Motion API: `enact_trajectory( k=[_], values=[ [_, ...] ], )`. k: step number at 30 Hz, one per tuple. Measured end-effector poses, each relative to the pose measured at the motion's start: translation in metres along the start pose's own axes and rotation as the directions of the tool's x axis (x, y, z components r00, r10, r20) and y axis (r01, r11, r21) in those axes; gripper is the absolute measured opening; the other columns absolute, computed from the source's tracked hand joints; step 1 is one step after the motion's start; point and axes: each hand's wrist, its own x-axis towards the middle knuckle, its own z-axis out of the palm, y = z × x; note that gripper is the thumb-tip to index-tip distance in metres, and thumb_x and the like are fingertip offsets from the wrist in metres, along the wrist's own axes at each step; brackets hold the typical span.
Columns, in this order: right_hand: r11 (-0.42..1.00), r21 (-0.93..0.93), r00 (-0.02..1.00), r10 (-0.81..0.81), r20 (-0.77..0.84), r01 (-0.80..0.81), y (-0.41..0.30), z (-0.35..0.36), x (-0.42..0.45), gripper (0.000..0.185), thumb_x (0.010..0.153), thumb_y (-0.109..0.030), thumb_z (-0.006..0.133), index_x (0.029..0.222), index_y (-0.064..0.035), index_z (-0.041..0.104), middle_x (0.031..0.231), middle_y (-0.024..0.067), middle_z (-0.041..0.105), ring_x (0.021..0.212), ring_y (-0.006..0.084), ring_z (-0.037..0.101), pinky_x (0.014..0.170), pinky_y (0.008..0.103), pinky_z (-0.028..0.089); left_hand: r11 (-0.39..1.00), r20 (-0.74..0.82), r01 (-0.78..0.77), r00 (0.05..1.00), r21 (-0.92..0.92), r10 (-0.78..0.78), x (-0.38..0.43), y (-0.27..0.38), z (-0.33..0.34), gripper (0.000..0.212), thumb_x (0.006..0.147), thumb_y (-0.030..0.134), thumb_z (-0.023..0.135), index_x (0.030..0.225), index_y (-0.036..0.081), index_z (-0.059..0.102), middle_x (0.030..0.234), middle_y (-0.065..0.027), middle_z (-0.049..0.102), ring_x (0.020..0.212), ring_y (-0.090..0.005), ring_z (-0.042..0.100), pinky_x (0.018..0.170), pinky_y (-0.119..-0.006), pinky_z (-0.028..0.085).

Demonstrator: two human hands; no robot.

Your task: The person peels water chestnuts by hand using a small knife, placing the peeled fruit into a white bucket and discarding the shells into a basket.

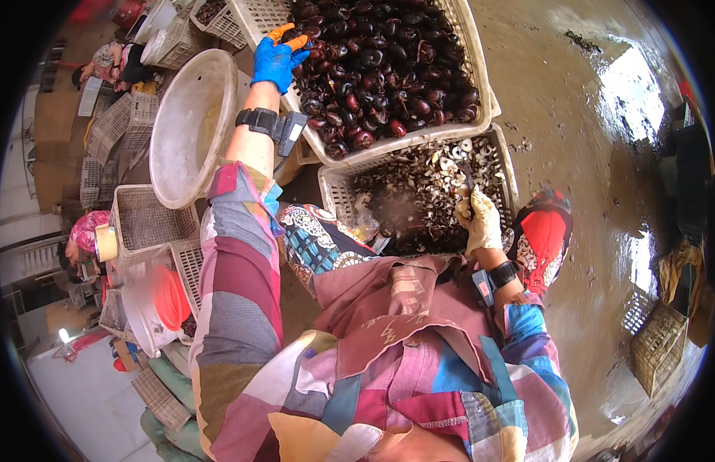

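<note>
My left hand (276, 60), in a blue glove with orange finger covers, reaches over the left rim of a plastic crate (484, 110) heaped with dark red-brown water chestnuts (386, 69). Its fingers are apart at the edge of the heap, and I see nothing held in them. My right hand (483, 219), in an off-white glove, is closed on a slim dark tool (469, 176), apparently a knife, pointing away from me. Below that hand, a lower crate (328, 187) between my knees holds dark peelings (415, 213) and white cut pieces (450, 156).
A large pale plastic basin (190, 127) stands tilted left of my left forearm. More crates (152, 222) and a red-orange colander (171, 297) lie further left, where two people (112, 63) sit. Wet muddy floor (565, 133) spreads to the right, with another crate (657, 346) there.
</note>
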Motion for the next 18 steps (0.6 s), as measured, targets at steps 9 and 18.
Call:
enact_trajectory(
  k=[9, 18],
  values=[
    [1.0, -0.008, 0.999, 0.001, -0.036, -0.001, 0.008, -0.002, -0.001, 0.028, 0.084, -0.027, 0.058, 0.093, -0.0013, 0.06, 0.062, -0.0035, 0.048, 0.053, 0.0064, 0.042, 0.052, 0.0183, 0.035, 0.977, 0.075, 0.123, 0.988, 0.174, -0.138, -0.07, -0.022, -0.005, 0.033, 0.076, 0.007, 0.067, 0.108, 0.01, 0.057, 0.088, -0.0006, 0.062, 0.074, -0.0103, 0.06, 0.062, -0.021, 0.048],
    [0.998, -0.062, 0.999, 0.027, -0.032, -0.029, 0.005, 0.003, -0.007, 0.027, 0.089, -0.028, 0.052, 0.092, -0.002, 0.059, 0.064, -0.0037, 0.05, 0.055, 0.0057, 0.043, 0.057, 0.0185, 0.038, 0.834, 0.188, -0.243, 0.967, 0.495, 0.17, -0.167, -0.066, -0.01, 0.041, 0.067, 0.01, 0.077, 0.103, 0.004, 0.059, 0.096, -0.0039, 0.061, 0.087, -0.0122, 0.054, 0.079, -0.027, 0.045]
  ],
)
